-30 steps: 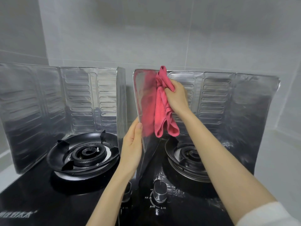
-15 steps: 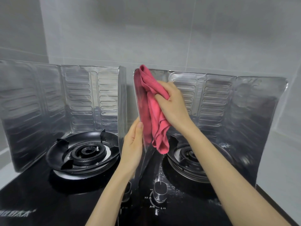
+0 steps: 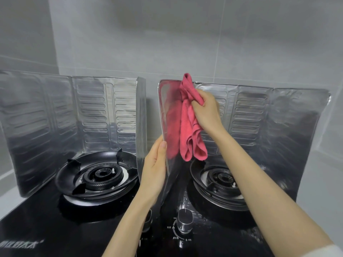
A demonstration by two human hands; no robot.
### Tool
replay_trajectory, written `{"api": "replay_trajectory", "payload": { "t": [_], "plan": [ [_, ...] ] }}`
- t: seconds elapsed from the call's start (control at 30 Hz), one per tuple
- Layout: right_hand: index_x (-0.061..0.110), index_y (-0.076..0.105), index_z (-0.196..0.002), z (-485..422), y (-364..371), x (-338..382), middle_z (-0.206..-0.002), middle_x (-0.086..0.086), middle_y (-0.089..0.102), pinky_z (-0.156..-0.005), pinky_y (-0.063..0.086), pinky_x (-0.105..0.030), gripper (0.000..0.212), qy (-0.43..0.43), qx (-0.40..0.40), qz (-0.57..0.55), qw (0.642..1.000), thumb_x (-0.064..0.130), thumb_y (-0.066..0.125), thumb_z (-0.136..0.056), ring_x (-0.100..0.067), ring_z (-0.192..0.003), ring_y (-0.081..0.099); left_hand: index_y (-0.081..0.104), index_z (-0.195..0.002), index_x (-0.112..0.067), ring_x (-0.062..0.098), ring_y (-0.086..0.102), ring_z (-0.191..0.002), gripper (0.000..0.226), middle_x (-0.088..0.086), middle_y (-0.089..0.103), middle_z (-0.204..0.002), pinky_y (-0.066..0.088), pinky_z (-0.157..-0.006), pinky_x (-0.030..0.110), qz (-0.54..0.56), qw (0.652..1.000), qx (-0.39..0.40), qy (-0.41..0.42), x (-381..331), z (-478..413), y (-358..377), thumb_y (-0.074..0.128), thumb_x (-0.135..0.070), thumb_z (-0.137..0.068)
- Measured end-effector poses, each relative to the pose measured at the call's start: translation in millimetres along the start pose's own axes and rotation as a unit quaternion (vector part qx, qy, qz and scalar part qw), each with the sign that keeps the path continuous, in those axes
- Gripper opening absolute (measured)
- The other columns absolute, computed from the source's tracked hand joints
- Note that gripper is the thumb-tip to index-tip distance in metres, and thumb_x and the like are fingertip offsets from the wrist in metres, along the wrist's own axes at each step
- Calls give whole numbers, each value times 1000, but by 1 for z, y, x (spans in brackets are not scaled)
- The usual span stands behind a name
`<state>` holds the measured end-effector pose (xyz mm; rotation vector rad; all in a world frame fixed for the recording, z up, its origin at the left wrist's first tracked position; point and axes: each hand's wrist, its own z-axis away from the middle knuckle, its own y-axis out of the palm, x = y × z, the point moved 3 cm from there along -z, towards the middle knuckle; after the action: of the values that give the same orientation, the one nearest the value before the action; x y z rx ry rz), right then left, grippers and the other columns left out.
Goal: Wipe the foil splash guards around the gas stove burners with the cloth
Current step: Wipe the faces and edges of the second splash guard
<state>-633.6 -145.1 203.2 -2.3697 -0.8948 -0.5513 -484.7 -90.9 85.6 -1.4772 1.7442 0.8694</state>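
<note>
Two folded foil splash guards stand on a black gas stove. The right guard (image 3: 278,115) wraps the right burner (image 3: 220,179); the left guard (image 3: 55,117) wraps the left burner (image 3: 101,175). My right hand (image 3: 206,110) grips a pink cloth (image 3: 189,127) high against the inner face of the right guard's left panel, and the cloth hangs down in two loops. My left hand (image 3: 155,169) holds that panel's front edge, thumb on the inside. The foil mirrors the cloth as a pink blur.
A control knob (image 3: 184,220) sits at the stove's front centre between my forearms. Grey tiled walls (image 3: 167,38) rise behind the guards. A light counter (image 3: 323,182) runs to the right of the stove.
My right hand first moved the cloth left toward the panel's top corner, then back right and slightly up. My left hand stayed on the panel edge.
</note>
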Motion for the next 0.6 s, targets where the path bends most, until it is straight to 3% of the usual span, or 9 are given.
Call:
{"api": "replay_trajectory", "payload": {
  "t": [0.1, 0.2, 0.27, 0.33, 0.43, 0.6],
  "plan": [
    [18, 67, -83, -2, -1, -2, -80, -15, 63, -63, 40, -35, 24, 7, -9, -6, 1000, 6, 47, -82, -25, -74, 55, 40, -142, -25, -8, 39, -130, 44, -15, 45, -143, 29, -111, 16, 3, 1000, 2, -1, -3, 1, 2, 34, -34, -99],
    [32, 58, -71, 8, 0, 10, -70, 0, 55, -61, 33, -29, 32, -36, 7, -19, 999, 5, 47, -81, -20, -71, 48, 45, -137, -30, -11, 42, -126, 39, -22, 51, -135, 31, -111, 16, 9, 1000, 5, 8, -3, 1, 3, 34, -32, -100],
    [34, 67, -92, 18, 0, 20, -77, 5, 58, -65, 36, -26, 35, -63, 20, -27, 997, 8, 46, -81, -17, -76, 52, 46, -130, -38, -15, 44, -122, 34, -29, 54, -126, 33, -105, 10, 13, 1000, 4, 15, -3, 1, 3, 34, -30, -100],
    [31, 64, -117, 29, -2, 29, -91, -2, 59, -73, 38, -17, 44, -75, 24, -29, 996, 9, 47, -83, -12, -84, 53, 48, -131, -36, -9, 47, -123, 35, -23, 57, -127, 35, -104, 16, 23, 999, 11, 24, -4, 2, 4, 33, -31, -100],
    [27, 60, -126, 45, -4, 42, -92, 1, 49, -78, 34, -3, 47, -91, 32, -46, 994, 2, 47, -88, -2, -82, 49, 53, -122, -37, -8, 56, -112, 32, -26, 64, -115, 41, -93, 9, 34, 999, 9, 25, -6, 2, 4, 32, -23, -102],
    [32, 57, -128, 62, 0, 50, -95, 0, 46, -78, 44, -20, 46, -129, 42, -48, 990, 5, 47, -92, -10, -85, 51, 53, -114, -39, -10, 61, -102, 32, -30, 67, -102, 43, -82, 5, 36, 999, 9, 30, -10, 3, 4, 30, -19, -102]
  ]
}}
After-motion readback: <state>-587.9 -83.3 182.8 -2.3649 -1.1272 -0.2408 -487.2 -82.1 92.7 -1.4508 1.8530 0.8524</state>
